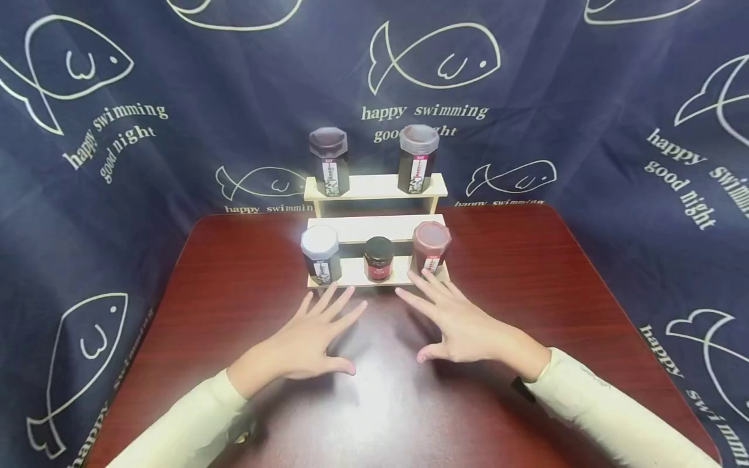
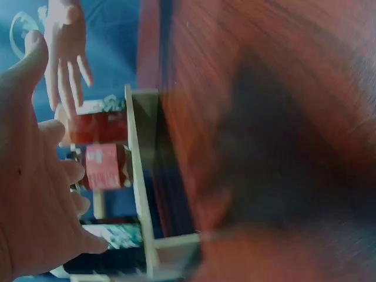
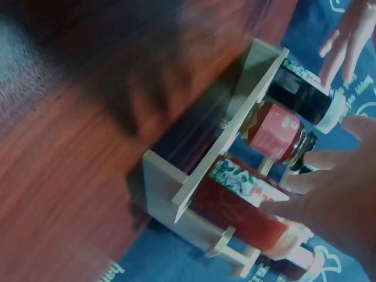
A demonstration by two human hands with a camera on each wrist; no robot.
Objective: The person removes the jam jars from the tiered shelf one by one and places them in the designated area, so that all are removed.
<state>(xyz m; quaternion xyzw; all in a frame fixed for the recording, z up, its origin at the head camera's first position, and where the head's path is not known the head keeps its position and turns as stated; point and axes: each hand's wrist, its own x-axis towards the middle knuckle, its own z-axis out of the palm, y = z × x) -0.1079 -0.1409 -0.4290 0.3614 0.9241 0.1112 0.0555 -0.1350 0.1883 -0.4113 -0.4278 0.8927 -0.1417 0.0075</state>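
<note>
A three-step wooden shelf (image 1: 374,229) stands at the back of the dark red table (image 1: 234,286). On its lowest step are a white-lidded dark jar (image 1: 320,253), a small black-lidded jar (image 1: 378,259) and a red-lidded jar (image 1: 431,247). Two tall dark jars (image 1: 329,160) (image 1: 418,158) stand on the top step. My left hand (image 1: 316,333) is spread, fingers straight, just in front of the white-lidded jar, holding nothing. My right hand (image 1: 459,323) is spread too, its fingertips close under the red-lidded jar. The right wrist view shows the red jar (image 3: 241,205) beside my fingers (image 3: 305,182).
A dark blue cloth with white fish drawings (image 1: 117,162) hangs behind and around the table. The middle step of the shelf carries nothing. Bare tabletop lies to the left and right of the shelf and under my forearms.
</note>
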